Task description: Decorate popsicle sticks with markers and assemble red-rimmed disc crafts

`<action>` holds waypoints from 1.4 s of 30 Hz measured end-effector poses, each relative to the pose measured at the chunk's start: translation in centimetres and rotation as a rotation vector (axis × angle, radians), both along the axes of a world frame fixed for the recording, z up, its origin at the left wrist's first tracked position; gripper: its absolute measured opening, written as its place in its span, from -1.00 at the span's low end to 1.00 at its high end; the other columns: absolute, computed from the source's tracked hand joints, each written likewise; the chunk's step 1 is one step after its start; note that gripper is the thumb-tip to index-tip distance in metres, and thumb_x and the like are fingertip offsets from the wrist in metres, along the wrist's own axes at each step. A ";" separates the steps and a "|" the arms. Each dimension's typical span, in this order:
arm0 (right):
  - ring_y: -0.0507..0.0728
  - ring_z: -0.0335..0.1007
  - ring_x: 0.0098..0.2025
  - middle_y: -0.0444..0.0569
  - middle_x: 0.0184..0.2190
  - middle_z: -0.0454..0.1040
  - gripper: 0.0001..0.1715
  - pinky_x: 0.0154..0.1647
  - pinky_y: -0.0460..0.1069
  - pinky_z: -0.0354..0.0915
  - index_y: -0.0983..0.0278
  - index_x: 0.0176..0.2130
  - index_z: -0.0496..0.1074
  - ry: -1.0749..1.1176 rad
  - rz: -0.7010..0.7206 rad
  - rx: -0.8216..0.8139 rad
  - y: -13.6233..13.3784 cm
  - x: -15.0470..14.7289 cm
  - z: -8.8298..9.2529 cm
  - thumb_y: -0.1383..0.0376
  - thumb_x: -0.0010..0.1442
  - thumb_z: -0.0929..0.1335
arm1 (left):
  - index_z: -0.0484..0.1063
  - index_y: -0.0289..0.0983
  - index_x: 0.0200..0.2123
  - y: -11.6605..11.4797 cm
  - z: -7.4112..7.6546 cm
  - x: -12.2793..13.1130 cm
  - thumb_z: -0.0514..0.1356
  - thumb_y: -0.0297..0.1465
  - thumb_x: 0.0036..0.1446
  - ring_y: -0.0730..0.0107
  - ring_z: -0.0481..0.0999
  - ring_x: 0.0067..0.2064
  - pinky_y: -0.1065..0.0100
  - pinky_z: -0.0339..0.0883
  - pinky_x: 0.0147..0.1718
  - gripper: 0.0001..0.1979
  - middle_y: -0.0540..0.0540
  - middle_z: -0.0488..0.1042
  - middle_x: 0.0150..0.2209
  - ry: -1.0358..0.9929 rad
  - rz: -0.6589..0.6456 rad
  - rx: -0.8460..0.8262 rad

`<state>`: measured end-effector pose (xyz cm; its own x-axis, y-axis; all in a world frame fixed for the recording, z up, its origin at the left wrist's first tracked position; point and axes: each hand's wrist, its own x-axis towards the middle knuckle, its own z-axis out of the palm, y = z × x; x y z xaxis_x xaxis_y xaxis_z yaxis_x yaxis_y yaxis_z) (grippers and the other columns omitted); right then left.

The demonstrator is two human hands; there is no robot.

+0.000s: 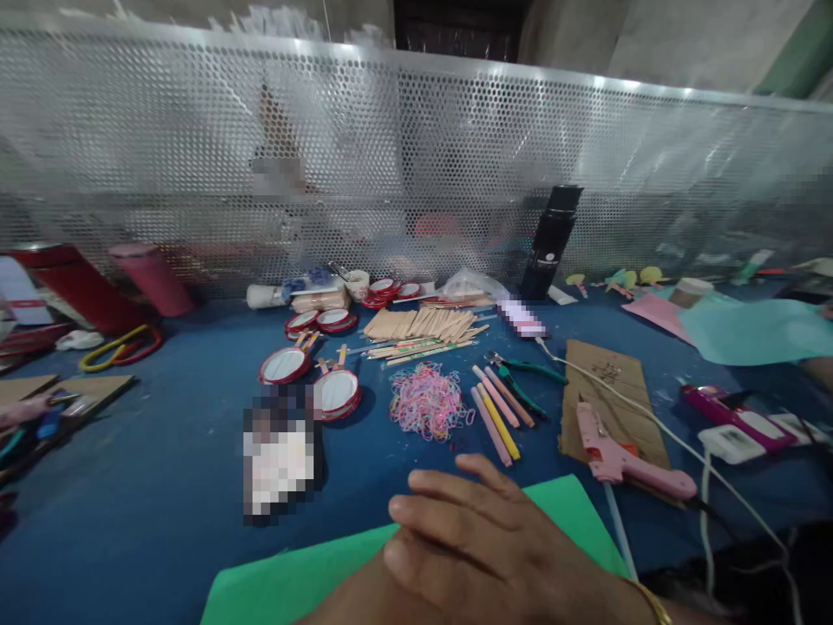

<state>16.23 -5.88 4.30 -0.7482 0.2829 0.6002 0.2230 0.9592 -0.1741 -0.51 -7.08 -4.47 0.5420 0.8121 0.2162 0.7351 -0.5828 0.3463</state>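
Observation:
At the bottom centre, my right hand (475, 538) lies palm down across my left forearm, fingers stretched to the left and slightly apart. It holds no object. A bracelet (651, 599) circles the right wrist. Of my left side, only part of the forearm (364, 586) shows; my left hand is hidden beneath the right one. Both arms rest over a green sheet (292, 577) on the blue tabletop (175, 486). Just beyond the fingers are a pile of colourful rubber bands (428, 401) and several marker-like sticks (498, 412).
Green-handled pliers (521, 382) and a pink glue gun (625, 460) on cardboard (605, 373) stand right. Wooden sticks (429, 325) and small red-rimmed drums (337, 393) sit farther back. A white cable (625, 399) crosses the right side. A perforated metal screen (338, 174) borders the back.

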 end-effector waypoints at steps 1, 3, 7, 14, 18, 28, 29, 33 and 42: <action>0.05 0.37 0.26 -0.14 0.19 0.50 -0.57 0.43 0.06 0.09 0.13 0.27 0.30 -0.020 0.014 -0.002 0.0 0.0 -0.1 0.27 0.47 0.22 | 0.34 0.18 0.25 -0.2 0.3 0.5 0.07 -0.34 0.34 0.15 0.64 -0.04 0.01 0.58 -0.19 -0.53 0.10 0.62 0.03 0.005 -0.020 -0.004; 0.06 0.35 0.27 -0.01 0.23 0.46 -0.47 0.39 0.01 0.14 0.26 0.32 0.23 -0.107 0.038 -0.099 0.2 0.8 -0.4 0.12 0.47 0.21 | 0.38 0.09 0.23 -0.8 2.4 1.0 0.01 -0.41 0.37 0.17 0.66 -0.09 0.07 0.60 -0.23 -0.54 0.06 0.63 0.03 0.008 -0.078 -0.002; 0.15 0.53 0.06 0.08 0.07 0.58 -0.15 0.30 0.14 0.25 0.31 0.30 0.24 0.000 -0.098 -0.212 0.7 4.0 -1.7 -0.23 0.34 0.16 | 0.45 -0.09 0.15 -1.8 8.8 0.1 0.13 -0.34 0.35 0.22 0.57 0.10 0.15 0.45 0.14 -0.66 -0.01 0.60 0.09 0.026 -0.288 0.013; 0.16 0.49 -0.07 -0.02 -0.13 0.61 -0.75 0.02 0.15 0.35 0.23 -0.02 0.52 -0.049 -0.331 -0.266 1.7 7.0 -2.4 0.27 0.40 0.29 | 0.53 -0.20 0.07 2.7 9.7 -5.6 0.20 -0.52 0.23 0.09 0.56 0.07 0.02 0.46 0.07 -0.64 -0.14 0.61 0.04 0.101 -0.123 0.157; 0.17 0.46 -0.09 -0.02 -0.14 0.61 -0.78 -0.02 0.15 0.33 0.24 -0.05 0.53 -0.033 -0.358 -0.253 2.2 7.2 -2.3 0.32 0.38 0.31 | 0.55 -0.17 0.03 5.8 8.7 -6.4 0.29 -0.47 0.20 0.08 0.52 0.06 0.01 0.40 0.07 -0.68 -0.14 0.61 -0.01 0.094 -0.097 0.123; 0.17 0.45 -0.10 -0.01 -0.15 0.59 -0.81 -0.04 0.15 0.33 0.25 -0.05 0.50 0.004 -0.325 -0.204 2.7 6.2 -1.9 0.33 0.35 0.35 | 0.51 -0.21 -0.18 7.4 5.9 -2.4 0.19 -0.40 0.31 0.09 0.43 0.05 0.04 0.30 0.05 -0.90 -0.13 0.53 -0.08 0.179 -0.071 0.122; 0.17 0.45 -0.10 -0.01 -0.15 0.59 -0.81 -0.03 0.15 0.33 0.25 -0.05 0.50 0.006 -0.320 -0.204 2.7 6.2 -1.9 0.34 0.35 0.35 | 0.51 -0.22 -0.20 7.5 5.9 -2.5 0.14 -0.42 0.33 0.10 0.44 0.02 0.04 0.31 0.03 -0.87 -0.14 0.53 -0.12 0.199 -0.035 0.147; 0.17 0.46 -0.10 0.00 -0.15 0.59 -0.80 -0.04 0.14 0.34 0.25 -0.03 0.49 0.007 -0.307 -0.209 2.9 6.1 -1.8 0.34 0.35 0.34 | 0.49 -0.18 0.02 8.2 6.0 -3.1 0.27 -0.27 0.23 -0.02 0.34 0.19 -0.06 0.22 0.16 -0.70 -0.21 0.45 0.13 0.178 0.095 0.244; 0.17 0.49 -0.12 -0.05 -0.17 0.61 -0.84 0.01 0.16 0.36 0.22 -0.06 0.47 0.002 -0.236 -0.217 3.4 5.5 -1.6 0.32 0.35 0.35 | 0.22 -0.12 0.37 12.9 4.5 -1.0 0.23 0.24 -0.02 -0.35 0.00 0.44 -0.37 -0.09 0.30 -0.02 -0.25 0.16 0.43 0.296 0.203 0.070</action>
